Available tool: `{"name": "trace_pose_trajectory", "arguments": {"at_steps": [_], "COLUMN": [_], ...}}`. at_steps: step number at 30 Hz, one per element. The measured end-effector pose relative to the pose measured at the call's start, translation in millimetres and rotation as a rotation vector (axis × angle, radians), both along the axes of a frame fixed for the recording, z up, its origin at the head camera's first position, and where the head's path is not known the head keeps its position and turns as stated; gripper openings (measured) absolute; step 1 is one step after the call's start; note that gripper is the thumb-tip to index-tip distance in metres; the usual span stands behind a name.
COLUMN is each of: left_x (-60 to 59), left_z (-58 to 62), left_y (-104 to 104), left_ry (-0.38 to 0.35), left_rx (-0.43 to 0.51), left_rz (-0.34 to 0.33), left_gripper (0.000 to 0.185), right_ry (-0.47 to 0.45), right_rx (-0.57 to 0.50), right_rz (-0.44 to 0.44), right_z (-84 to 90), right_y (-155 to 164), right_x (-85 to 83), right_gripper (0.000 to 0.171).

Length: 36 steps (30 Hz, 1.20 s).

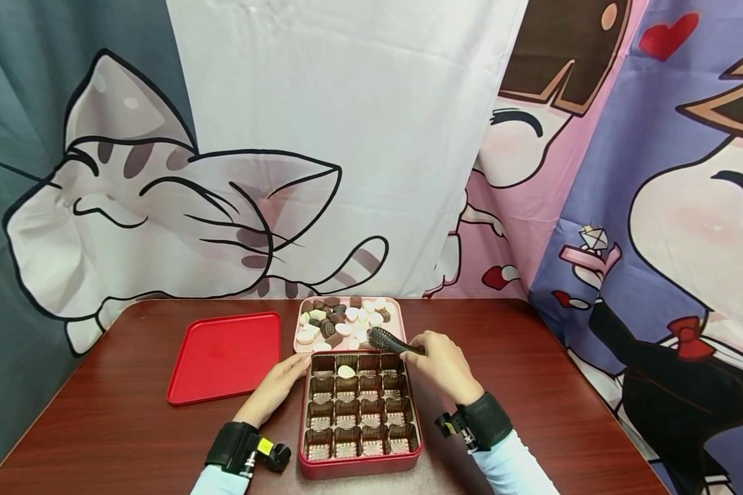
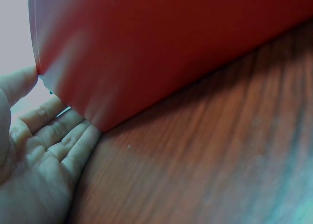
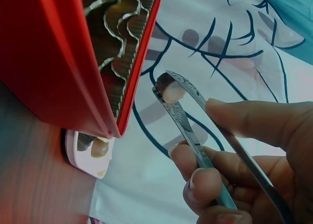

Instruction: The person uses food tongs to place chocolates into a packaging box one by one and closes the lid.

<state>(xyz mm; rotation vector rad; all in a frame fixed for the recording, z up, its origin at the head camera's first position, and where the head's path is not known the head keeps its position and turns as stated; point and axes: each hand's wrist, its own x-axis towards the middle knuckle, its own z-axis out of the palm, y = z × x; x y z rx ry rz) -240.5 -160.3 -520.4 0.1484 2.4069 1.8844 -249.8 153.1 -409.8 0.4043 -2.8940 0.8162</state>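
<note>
My right hand (image 1: 442,364) grips metal tongs (image 3: 198,158), thumb on one arm and fingers round the other. Between the tong tips sits a small chocolate piece (image 3: 173,93), part pale, part dark. In the head view the tips lie past the back edge of a red box (image 1: 360,471). Inside the box is a brown divided insert (image 1: 358,404); a white chocolate (image 1: 346,372) lies in its back row, with a brownish piece (image 1: 323,375) beside it. My left hand (image 1: 275,390) touches the box's back left corner with its fingers extended; some fingertips are hidden behind it.
Behind the box stands a pale pink tray (image 1: 298,337) bearing many dark, brown and white chocolates. A red lid (image 1: 229,357) lies flat on the brown wooden table (image 1: 508,357) to the left. A printed curtain (image 1: 359,137) hangs along the table's far side.
</note>
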Motion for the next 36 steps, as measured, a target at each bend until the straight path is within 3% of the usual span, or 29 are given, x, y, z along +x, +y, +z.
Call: {"name": "trace_pose_trajectory", "arguments": {"at_steps": [14,36], "left_x": [-0.9,-1.1], "left_z": [-2.6,-0.9], "left_y": [-0.6,0.9], "left_ry": [-0.001,0.009], "left_rx": [-0.013,-0.027], "left_rz": [0.008,0.010], "left_gripper": [0.049,0.049], "right_ry": [-0.002,-0.018], "right_rx": [0.063,0.062], "right_rz": [0.064,0.073], "right_z": [-8.0,-8.0], "right_y": [-2.7,0.3], "right_x": [15.0,14.3], "right_gripper": [0.016,0.018]}}
